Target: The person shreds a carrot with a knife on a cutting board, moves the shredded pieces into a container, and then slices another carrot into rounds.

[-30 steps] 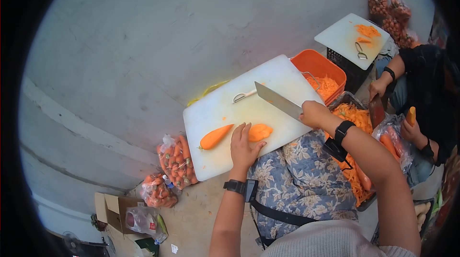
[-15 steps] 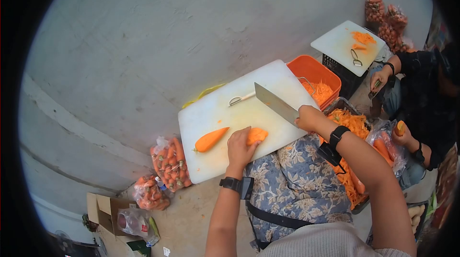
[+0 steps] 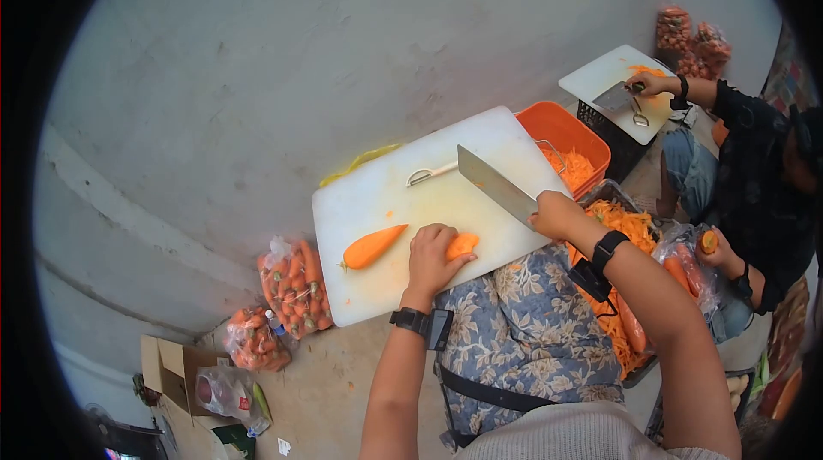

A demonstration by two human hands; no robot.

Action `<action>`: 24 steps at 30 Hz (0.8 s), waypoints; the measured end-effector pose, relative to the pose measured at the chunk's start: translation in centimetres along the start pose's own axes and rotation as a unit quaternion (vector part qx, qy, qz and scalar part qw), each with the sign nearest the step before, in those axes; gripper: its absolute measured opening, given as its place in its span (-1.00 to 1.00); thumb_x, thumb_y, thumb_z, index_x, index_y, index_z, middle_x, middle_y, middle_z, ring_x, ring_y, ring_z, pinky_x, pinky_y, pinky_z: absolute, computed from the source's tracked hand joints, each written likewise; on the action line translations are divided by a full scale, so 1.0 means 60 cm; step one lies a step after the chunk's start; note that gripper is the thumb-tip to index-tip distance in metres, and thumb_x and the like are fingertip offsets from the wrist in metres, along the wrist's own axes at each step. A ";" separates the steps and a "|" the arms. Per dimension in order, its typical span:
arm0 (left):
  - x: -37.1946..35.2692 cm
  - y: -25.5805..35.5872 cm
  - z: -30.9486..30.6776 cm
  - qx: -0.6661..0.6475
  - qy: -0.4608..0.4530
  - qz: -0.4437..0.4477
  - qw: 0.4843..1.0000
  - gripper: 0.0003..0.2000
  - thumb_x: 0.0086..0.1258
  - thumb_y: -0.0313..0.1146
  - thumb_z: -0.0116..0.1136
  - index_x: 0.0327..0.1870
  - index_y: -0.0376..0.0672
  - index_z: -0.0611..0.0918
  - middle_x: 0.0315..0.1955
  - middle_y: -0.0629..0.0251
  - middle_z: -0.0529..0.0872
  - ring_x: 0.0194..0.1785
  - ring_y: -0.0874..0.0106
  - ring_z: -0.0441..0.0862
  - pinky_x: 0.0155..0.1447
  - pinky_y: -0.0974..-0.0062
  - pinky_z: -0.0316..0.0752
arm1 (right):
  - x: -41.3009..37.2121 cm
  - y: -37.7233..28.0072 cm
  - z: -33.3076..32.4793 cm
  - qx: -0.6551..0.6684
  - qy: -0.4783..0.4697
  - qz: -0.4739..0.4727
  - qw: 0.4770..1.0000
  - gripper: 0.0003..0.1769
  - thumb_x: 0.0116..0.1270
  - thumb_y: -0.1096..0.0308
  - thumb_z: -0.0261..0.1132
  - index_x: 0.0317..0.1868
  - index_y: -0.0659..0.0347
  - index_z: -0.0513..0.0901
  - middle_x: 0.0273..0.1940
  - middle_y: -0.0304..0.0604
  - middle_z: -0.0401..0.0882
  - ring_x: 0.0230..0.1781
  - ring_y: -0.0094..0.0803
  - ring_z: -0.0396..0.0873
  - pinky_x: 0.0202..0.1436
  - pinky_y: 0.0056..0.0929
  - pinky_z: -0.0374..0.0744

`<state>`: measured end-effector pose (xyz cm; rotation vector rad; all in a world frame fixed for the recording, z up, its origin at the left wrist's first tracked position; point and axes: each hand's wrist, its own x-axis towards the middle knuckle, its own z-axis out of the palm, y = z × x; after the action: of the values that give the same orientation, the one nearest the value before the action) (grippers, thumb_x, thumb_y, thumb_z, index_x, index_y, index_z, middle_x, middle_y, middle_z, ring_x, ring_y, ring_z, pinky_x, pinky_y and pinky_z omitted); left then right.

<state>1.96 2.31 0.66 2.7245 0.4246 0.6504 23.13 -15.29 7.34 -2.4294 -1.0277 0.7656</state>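
Head view, and we're right over the white cutting board [image 3: 369,203], where the left hand [image 3: 433,258] is down with its fingers over the cut carrot [image 3: 462,245]! Thumb set apart from the fingers, the orange flesh showing beside them; whether they grip it, I cannot tell. Over to the right hand [image 3: 555,216], at the board's right side: fingers closed round the handle of the knife [image 3: 495,184], its broad blade angled over the board, well apart from the cut carrot. Look left, a whole carrot [image 3: 375,246] lies near the left hand, tip pointing up and right. Further up, the peeler [image 3: 431,174] lies just beside the blade's tip. Beyond the board's upper right corner, an orange bin [image 3: 549,115] holds shredded carrot, and down at the left, bagged carrots [image 3: 296,288] sit beside the board. Far right, a co-worker [image 3: 754,151] has a second knife [image 3: 613,97] over another board [image 3: 604,74], with a carrot piece [image 3: 709,241] in the other hand!
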 end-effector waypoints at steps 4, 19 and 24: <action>0.003 0.011 -0.005 -0.018 0.012 -0.006 1.000 -0.50 0.06 0.03 0.42 -0.10 -0.16 0.66 -0.13 0.17 0.63 0.05 0.13 0.51 0.17 0.21 0.39 | 0.003 -0.001 0.003 -0.015 0.003 -0.005 1.000 -0.64 0.29 0.27 0.28 -0.38 0.53 0.63 -0.60 0.14 0.61 -0.68 -0.15 0.63 -0.52 -0.24 0.61; 0.013 0.031 0.018 0.001 0.047 0.032 0.998 -0.57 0.10 0.01 0.38 -0.16 -0.14 0.67 -0.24 0.22 0.61 -0.09 0.18 0.53 0.02 0.25 0.44 | 0.000 -0.016 0.001 -0.030 0.019 -0.012 0.999 -0.71 0.24 0.36 0.23 -0.32 0.53 0.66 -0.45 0.23 0.66 -0.50 -0.01 0.69 -0.37 -0.17 0.64; 0.008 0.032 0.022 -0.001 0.033 0.012 0.999 -0.65 0.12 -0.06 0.38 -0.23 -0.13 0.65 -0.29 0.24 0.58 -0.12 0.19 0.52 -0.02 0.25 0.44 | 0.001 -0.017 0.001 -0.031 0.004 -0.002 1.000 -0.71 0.25 0.36 0.22 -0.32 0.52 0.66 -0.45 0.23 0.66 -0.51 -0.02 0.68 -0.38 -0.17 0.64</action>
<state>3.42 0.44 0.44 2.7168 0.4070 0.7497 22.59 -14.59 7.84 -2.4806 -1.0677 0.7325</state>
